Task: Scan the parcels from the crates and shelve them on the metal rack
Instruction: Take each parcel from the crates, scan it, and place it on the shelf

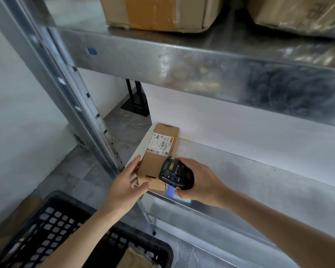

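One small box lies label-up at the near left end of the lower shelf, mid-frame. Left hand, fingers loosely spread, steadies its near corner, probably nudging it in. Right hand grips the scanner. Crate waits lower left.

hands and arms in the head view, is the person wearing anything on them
Nothing shows. Both forearms are bare up to the frame edge, with no sleeves in sight. The left hand and right hand have no gloves, rings, watch or bands. The fingers are bare, the nails short and plain.
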`<action>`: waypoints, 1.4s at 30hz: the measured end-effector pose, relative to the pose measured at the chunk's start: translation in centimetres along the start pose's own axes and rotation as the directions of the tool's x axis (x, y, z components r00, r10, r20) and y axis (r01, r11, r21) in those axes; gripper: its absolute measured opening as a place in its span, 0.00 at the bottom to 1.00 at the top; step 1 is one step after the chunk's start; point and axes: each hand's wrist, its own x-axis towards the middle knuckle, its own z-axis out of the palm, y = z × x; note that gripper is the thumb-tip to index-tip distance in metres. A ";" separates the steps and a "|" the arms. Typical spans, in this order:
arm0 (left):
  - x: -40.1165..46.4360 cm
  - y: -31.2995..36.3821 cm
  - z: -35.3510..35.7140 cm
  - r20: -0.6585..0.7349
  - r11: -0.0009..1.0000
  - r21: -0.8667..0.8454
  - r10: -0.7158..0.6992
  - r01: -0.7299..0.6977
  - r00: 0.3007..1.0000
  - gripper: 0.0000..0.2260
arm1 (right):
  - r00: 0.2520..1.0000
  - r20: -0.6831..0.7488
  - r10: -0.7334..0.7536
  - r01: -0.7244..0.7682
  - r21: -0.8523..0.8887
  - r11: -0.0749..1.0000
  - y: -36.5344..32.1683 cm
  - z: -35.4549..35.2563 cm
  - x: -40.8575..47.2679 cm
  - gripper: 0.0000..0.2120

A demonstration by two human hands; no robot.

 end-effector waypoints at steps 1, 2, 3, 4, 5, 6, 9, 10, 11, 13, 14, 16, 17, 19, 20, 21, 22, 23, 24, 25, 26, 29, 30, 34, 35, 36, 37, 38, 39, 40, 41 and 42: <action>-0.5 0.1 -0.1 -0.001 1.000 0.003 0.002 -0.002 1.000 0.39 | 1.000 -0.007 -0.009 0.009 -0.005 1.000 -0.1 -0.2 -0.5 0.35; -1.1 0.1 -0.2 -0.003 1.000 0.008 0.005 -0.005 1.000 0.39 | 1.000 -0.014 -0.024 0.023 -0.009 1.000 -0.2 -0.3 -1.0 0.35; -1.7 0.2 -0.1 -0.005 1.000 0.015 0.011 -0.011 1.000 0.39 | 0.999 -0.020 -0.043 0.042 -0.017 0.999 -0.3 -0.5 -1.5 0.35; -2.4 0.3 -0.1 -0.013 1.000 0.022 0.014 -0.014 1.000 0.39 | 0.998 -0.022 -0.065 0.065 -0.030 0.997 -0.5 -0.7 -2.0 0.35; -3.2 0.4 -0.1 -0.024 0.999 0.029 0.020 -0.020 0.999 0.38 | 0.996 -0.019 -0.089 0.088 -0.047 0.995 -0.7 -0.8 -2.6 0.35; -4.1 0.5 -0.1 -0.039 0.999 0.041 0.028 -0.027 0.999 0.37 | 0.994 -0.011 -0.110 0.109 -0.068 0.992 -1.1 -1.0 -3.2 0.36; -7.2 0.6 -0.3 -0.101 0.994 0.094 0.063 -0.053 0.993 0.36 | 0.985 0.027 -0.173 0.175 -0.134 0.975 -2.4 -1.5 -4.9 0.38; -8.3 0.7 -0.4 -0.121 0.994 0.097 0.058 -0.046 0.991 0.35 | 0.981 0.044 -0.190 0.195 -0.145 0.970 -2.9 -1.5 -5.5 0.39; -9.4 0.8 -0.6 -0.145 0.994 0.103 0.054 -0.039 0.988 0.34 | 0.977 0.063 -0.206 0.213 -0.145 0.966 -3.5 -1.4 -6.1 0.39; -11.8 0.6 -1.2 -0.189 0.989 0.144 0.051 -0.024 0.981 0.31 | 0.965 0.103 -0.242 0.254 -0.132 0.958 -4.7 -1.0 -7.1 0.39; -13.0 0.3 -1.5 -0.213 0.987 0.158 0.038 -0.004 0.976 0.30 | 0.956 0.128 -0.263 0.279 -0.127 0.952 -5.3 -0.6 -7.6 0.38; -15.4 -1.1 -2.5 -0.266 0.985 0.163 -0.015 0.060 0.964 0.28 | 0.939 0.178 -0.293 0.316 -0.114 0.942 -6.4 0.6 -8.3 0.36; -16.6 -1.9 -3.0 -0.294 0.983 0.160 -0.044 0.095 0.955 0.28 | 0.933 0.204 -0.297 0.322 -0.105 0.941 -7.0 1.3 -8.6 0.35; -18.8 -3.7 -4.0 -0.344 0.975 0.149 -0.103 0.163 0.933 0.26 | 0.917 0.260 -0.301 0.333 -0.087 0.939 -7.9 3.2 -9.0 0.32; -19.8 -4.7 -4.4 -0.365 0.971 0.137 -0.135 0.196 0.921 0.25 | 0.908 0.290 -0.302 0.337 -0.079 0.938 -8.2 4.2 -9.0 0.29; -20.7 -5.8 -4.8 -0.386 0.965 0.118 -0.171 0.232 0.907 0.24 | 0.899 0.322 -0.296 0.335 -0.072 0.939 -8.5 5.3 -9.1 0.26; -21.5 -7.0 -5.2 -0.403 0.959 0.093 -0.210 0.268 0.891 0.24 | 0.890 0.356 -0.284 0.328 -0.068 0.942 -8.8 6.4 -9.1 0.23; -22.3 -8.2 -5.5 -0.416 0.951 0.067 -0.247 0.301 0.875 0.23 | 0.881 0.393 -0.264 0.315 -0.069 0.947 -8.9 7.5 -9.0 0.22; -23.0 -9.6 -5.7 -0.424 0.942 0.044 -0.285 0.334 0.860 0.23 | 0.870 0.430 -0.240 0.299 -0.074 0.951 -9.0 8.6 -9.0 0.22; -23.6 -10.9 -5.8 -0.428 0.933 0.027 -0.314 0.360 0.847 0.23 | 0.862 0.462 -0.210 0.280 -0.088 0.956 -9.0 9.6 -9.0 0.22; -24.0 -12.2 -5.8 -0.427 0.925 0.008 -0.341 0.381 0.837 0.23 | 0.854 0.488 -0.182 0.262 -0.101 0.960 -8.9 10.6 -8.9 0.21; -24.5 -15.4 -5.0 -0.405 0.904 -0.069 -0.412 0.422 0.816 0.23 | 0.836 0.542 -0.090 0.207 -0.160 0.965 -8.3 13.0 -8.6 0.20; -24.5 -16.3 -4.7 -0.394 0.896 -0.091 -0.433 0.434 0.811 0.23 | 0.829 0.556 -0.061 0.192 -0.180 0.965 -8.0 13.7 -8.4 0.19; -23.6 -19.3 -3.4 -0.369 0.880 -0.137 -0.471 0.454 0.801 0.23 | 0.800 0.600 0.024 0.163 -0.254 0.953 -6.7 16.3 -7.4 0.20; -23.2 -19.8 -3.1 -0.361 0.878 -0.148 -0.477 0.456 0.802 0.23 | 0.793 0.608 0.045 0.153 -0.270 0.951 -6.4 16.9 -7.2 0.20; -22.9 -20.4 -2.8 -0.350 0.873 -0.162 -0.486 0.459 0.801 0.23 | 0.786 0.615 0.065 0.142 -0.281 0.949 -6.2 17.4 -7.0 0.20; -22.5 -20.8 -2.5 -0.338 0.869 -0.176 -0.495 0.463 0.800 0.23 | 0.780 0.620 0.085 0.131 -0.295 0.946 -6.0 17.9 -6.9 0.21; -22.0 -21.3 -2.2 -0.323 0.864 -0.188 -0.503 0.467 0.801 0.23 | 0.774 0.625 0.102 0.125 -0.309 0.943 -5.8 18.3 -6.7 0.21; -21.6 -21.7 -1.9 -0.310 0.861 -0.195 -0.508 0.469 0.803 0.23 | 0.767 0.631 0.118 0.119 -0.320 0.940 -5.7 18.6 -6.5 0.20; -21.2 -22.1 -1.6 -0.300 0.858 -0.201 -0.514 0.473 0.804 0.23 | 0.760 0.637 0.130 0.116 -0.330 0.937 -5.6 18.9 -6.3 0.19; -20.9 -22.5 -1.4 -0.294 0.852 -0.212 -0.522 0.478 0.801 0.23 | 0.753 0.642 0.142 0.113 -0.338 0.934 -5.6 19.1 -6.1 0.18; -20.5 -22.9 -1.2 -0.289 0.845 -0.225 -0.534 0.486 0.795 0.23 | 0.747 0.648 0.153 0.107 -0.343 0.933 -5.5 19.4 -5.9 0.17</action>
